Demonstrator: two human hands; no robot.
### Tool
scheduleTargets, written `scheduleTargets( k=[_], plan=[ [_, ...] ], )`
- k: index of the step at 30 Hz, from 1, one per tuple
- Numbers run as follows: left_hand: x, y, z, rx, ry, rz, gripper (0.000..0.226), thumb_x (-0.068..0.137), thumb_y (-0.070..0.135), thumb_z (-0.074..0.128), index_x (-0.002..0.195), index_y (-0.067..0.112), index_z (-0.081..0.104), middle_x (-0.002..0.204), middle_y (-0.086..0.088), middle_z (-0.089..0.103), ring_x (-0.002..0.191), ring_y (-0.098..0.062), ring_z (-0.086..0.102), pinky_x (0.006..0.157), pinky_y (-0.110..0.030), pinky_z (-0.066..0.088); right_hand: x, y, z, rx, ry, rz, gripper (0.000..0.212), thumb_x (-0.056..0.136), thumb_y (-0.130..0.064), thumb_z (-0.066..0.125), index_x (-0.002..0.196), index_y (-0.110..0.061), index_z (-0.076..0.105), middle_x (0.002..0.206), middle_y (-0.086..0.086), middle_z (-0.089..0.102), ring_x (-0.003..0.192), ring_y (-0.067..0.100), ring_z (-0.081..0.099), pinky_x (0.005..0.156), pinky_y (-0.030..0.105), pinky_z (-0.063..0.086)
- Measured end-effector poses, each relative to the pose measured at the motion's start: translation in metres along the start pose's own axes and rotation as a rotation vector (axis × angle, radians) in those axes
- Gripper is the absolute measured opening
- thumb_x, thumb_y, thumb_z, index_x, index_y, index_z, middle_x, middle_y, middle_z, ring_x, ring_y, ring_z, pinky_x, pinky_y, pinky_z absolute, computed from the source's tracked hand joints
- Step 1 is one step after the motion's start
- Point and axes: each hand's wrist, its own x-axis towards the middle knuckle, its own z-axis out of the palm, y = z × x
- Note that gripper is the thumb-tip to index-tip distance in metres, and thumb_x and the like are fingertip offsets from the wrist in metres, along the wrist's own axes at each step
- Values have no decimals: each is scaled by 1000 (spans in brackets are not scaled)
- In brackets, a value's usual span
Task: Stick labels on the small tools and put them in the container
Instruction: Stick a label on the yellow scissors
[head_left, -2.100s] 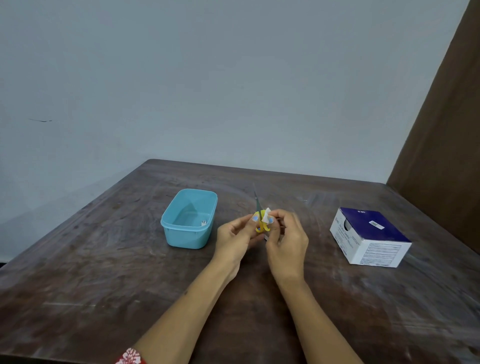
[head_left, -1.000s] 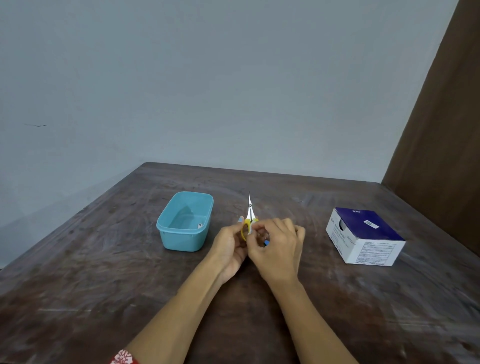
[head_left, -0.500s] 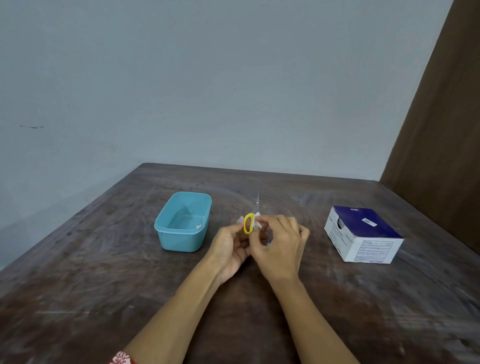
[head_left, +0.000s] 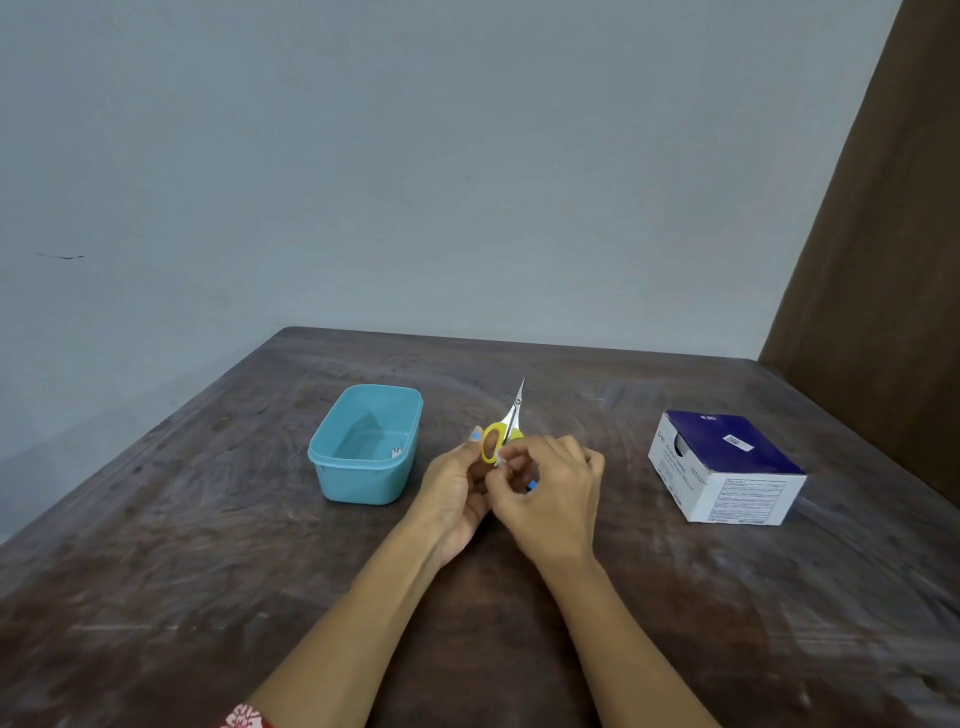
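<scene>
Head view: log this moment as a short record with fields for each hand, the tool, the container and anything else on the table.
left hand: holds the scissors by the yellow handle
right hand: fingers curled, pinching a white label at the handle
scissors: small, blades closed, tips pointing away from the person
container: blue tub, left of the hands, a small item inside
box: blue and white, right of the hands
table: dark wood
</scene>
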Motion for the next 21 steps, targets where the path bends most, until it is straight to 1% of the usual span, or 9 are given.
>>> scheduleTargets(
  k=[2,5,7,10,13,14,16,18,21],
  plan=[
    [1,0,1,25,-1,1,29,95,24,46,82,8,67,76,-11,72,71,-19,70,63,-27,58,1,2,1,-5,24,20,11,72,-33,56,73,-28,65,67,-13,62,70,7,52,75,27,30],
    [0,-2,3,54,-10,-19,29,96,25,45,89,6,66,89,-15,68,85,-23,64,76,-33,55,3,5,2,-28,77,45,20,80,-32,51,86,-25,69,76,-10,66,77,9,49,74,28,29],
    [0,-1,3,55,-16,-18,29,96,25,45,90,5,66,88,-14,69,84,-23,64,72,-31,57,3,4,2,-21,72,49,20,80,-32,52,87,-26,70,76,-11,65,77,7,47,73,27,29],
    [-1,-1,2,38,-10,1,31,96,23,45,81,6,66,75,-12,72,71,-19,70,57,-26,57,1,2,2,10,29,57,7,72,-29,62,76,-29,67,68,-13,62,72,6,52,75,28,31],
    [0,0,2,35,6,-2,33,96,23,46,77,8,68,74,-13,72,70,-19,71,57,-26,57,0,2,3,32,4,72,7,68,-25,66,75,-28,67,68,-14,63,72,7,54,75,28,31],
    [0,0,2,46,-1,-5,33,96,23,45,79,7,68,79,-14,72,74,-21,70,60,-28,58,1,3,3,33,20,83,9,70,-25,65,78,-28,67,71,-13,64,74,8,54,74,27,30],
    [0,0,2,68,-13,-19,30,96,24,45,92,5,68,89,-15,71,86,-24,67,74,-32,58,3,3,2,35,52,90,14,76,-23,62,88,-27,69,77,-11,66,78,7,50,72,23,26],
    [-1,-1,3,70,-18,-35,30,96,24,44,104,3,64,91,-14,70,90,-24,65,81,-35,54,3,4,2,32,47,54,19,79,-22,61,96,-24,70,81,-10,66,81,6,46,72,22,26],
    [-2,-1,3,70,-29,-35,32,97,22,43,110,0,62,85,-12,71,80,-20,67,69,-30,58,2,5,4,33,21,20,19,80,-22,61,97,-23,71,82,-10,65,80,5,46,73,23,27]
  ],
)
